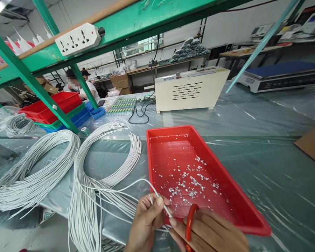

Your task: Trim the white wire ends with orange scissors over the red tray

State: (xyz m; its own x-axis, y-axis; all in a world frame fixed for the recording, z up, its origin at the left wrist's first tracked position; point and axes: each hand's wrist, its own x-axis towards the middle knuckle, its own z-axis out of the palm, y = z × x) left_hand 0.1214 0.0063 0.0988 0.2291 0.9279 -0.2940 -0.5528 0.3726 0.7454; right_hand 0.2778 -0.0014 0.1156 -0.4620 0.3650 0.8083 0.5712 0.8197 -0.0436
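My left hand pinches a white cable between thumb and fingers, near the cable's end. My right hand has the red loop handle of scissors around its fingers; the blades are hidden. Its fingertips also touch the cable beside my left hand. Both hands are at the near edge of a red tray with small silvery scraps scattered over its bottom. The held cable leads left to a large looped bundle of white cables.
Farther left lies a second cable coil. A beige machine stands behind the tray, with a scale to its right. Green shelf posts and stacked bins occupy the left. Two people sit in the background.
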